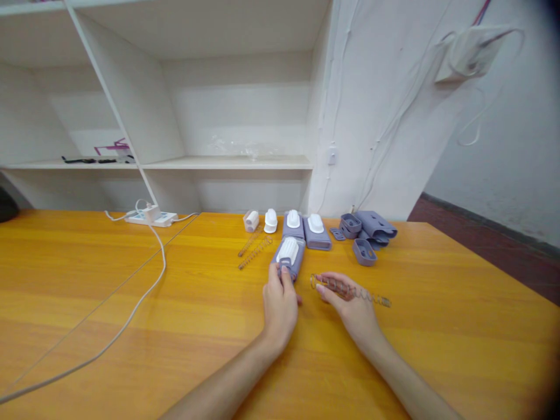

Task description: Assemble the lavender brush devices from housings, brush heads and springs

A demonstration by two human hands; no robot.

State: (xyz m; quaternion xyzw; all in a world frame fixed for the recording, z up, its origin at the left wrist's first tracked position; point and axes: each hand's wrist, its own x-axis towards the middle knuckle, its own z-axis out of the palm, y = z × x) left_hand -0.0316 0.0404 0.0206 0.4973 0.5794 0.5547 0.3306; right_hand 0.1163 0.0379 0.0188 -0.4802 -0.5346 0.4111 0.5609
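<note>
My right hand [345, 297] is closed on a long metal coil spring [380, 300], which lies across the fingers with its wide end beyond the fingertips. The fingers of my left hand [280, 306] are closed on a small purple-grey plastic piece [284, 264] at the near end of a purple-grey housing [298, 257]. On that housing sits a white ribbed part [287, 249]. My left hand covers the near edge of the housing, so whether the small piece is joined to it I cannot tell. Two more coil springs [255, 253] rest on the table left of the housing.
Behind my left hand stand two purple-grey housings [318, 238] with white tops, beside white parts [270, 220]. Purple-grey cups [364, 252] and sleeves [377, 226] lie to the right. A power strip [164, 219] and a cable [146, 303] are on the table [210, 350] at left.
</note>
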